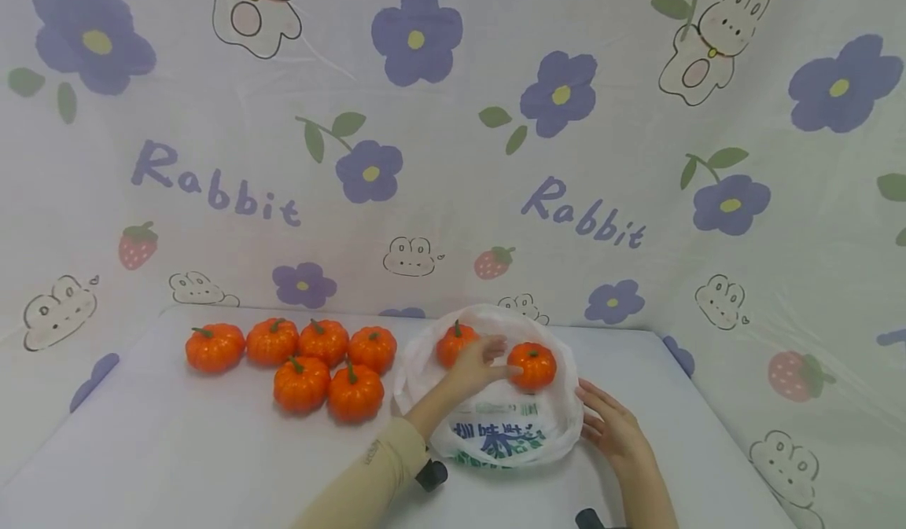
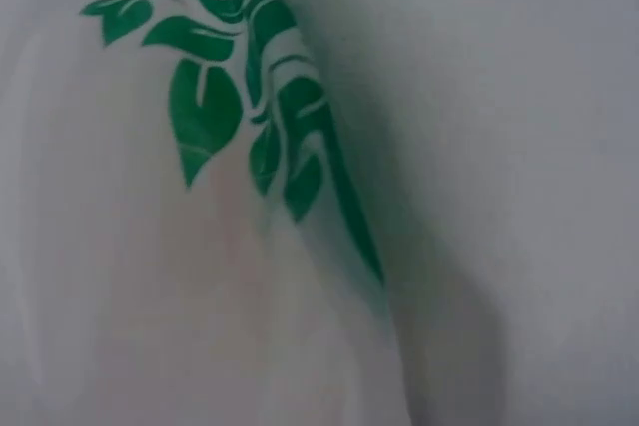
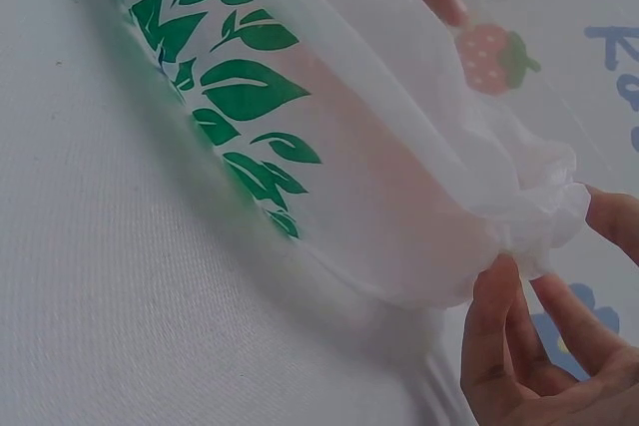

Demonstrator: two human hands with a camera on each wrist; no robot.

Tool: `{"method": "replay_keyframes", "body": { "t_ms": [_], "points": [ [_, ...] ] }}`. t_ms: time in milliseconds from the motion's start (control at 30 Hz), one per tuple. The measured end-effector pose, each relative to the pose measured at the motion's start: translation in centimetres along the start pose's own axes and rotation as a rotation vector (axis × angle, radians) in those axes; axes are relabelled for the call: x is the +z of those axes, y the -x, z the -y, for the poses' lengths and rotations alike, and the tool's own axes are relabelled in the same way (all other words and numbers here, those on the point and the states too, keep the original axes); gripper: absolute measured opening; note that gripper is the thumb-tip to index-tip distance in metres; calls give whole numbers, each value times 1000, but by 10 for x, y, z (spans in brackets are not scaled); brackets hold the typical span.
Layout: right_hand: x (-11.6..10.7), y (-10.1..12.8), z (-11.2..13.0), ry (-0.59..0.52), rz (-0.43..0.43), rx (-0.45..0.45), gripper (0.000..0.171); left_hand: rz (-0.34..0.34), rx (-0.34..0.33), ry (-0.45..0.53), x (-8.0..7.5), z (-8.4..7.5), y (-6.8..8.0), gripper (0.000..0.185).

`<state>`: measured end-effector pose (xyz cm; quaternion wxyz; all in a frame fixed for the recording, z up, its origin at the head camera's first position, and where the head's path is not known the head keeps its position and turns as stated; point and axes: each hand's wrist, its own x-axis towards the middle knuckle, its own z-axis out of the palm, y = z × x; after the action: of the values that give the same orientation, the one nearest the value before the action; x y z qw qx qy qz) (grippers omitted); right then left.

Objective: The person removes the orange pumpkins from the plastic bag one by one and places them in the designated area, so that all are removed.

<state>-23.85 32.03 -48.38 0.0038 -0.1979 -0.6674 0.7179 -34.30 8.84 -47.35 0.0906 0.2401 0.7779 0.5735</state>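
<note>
A white plastic bag (image 1: 418, 391) with green leaf print lies with its mouth spread wide. Inside it sit two small orange pumpkins, one toward the back left (image 1: 453, 347) and one at the right (image 1: 534, 368). My left hand (image 1: 476, 368) reaches over the bag's opening between them, fingers extended and parted from the thumb, whose tip meets the right pumpkin's edge. At the bag's right side, my right hand (image 1: 614, 427) holds the rim; in the right wrist view its fingers (image 3: 491, 321) pinch the bunched plastic. The left wrist view shows only the bag's printed side (image 2: 210, 127).
Several more orange pumpkins (image 1: 300, 383) stand grouped on the white table (image 1: 177, 450), left of the bag. A curtain (image 1: 453, 120) printed with rabbits and flowers rises behind the table. Dark wrist camera parts (image 1: 432, 475) show near the left sleeve.
</note>
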Motion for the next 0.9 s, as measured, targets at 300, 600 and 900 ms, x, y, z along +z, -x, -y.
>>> {"method": "replay_keyframes", "body": {
  "t_ms": [300, 600, 900],
  "points": [
    [1, 3, 0, -10, -4, 1, 50, 5, -1, -26, 12, 6, -4, 71],
    [2, 2, 0, -11, -7, 17, 62, -11, -64, -43, 20, 5, -10, 70],
    [2, -1, -2, -13, -5, 18, 59, -17, -85, -74, 26, 13, -15, 75]
  ]
}}
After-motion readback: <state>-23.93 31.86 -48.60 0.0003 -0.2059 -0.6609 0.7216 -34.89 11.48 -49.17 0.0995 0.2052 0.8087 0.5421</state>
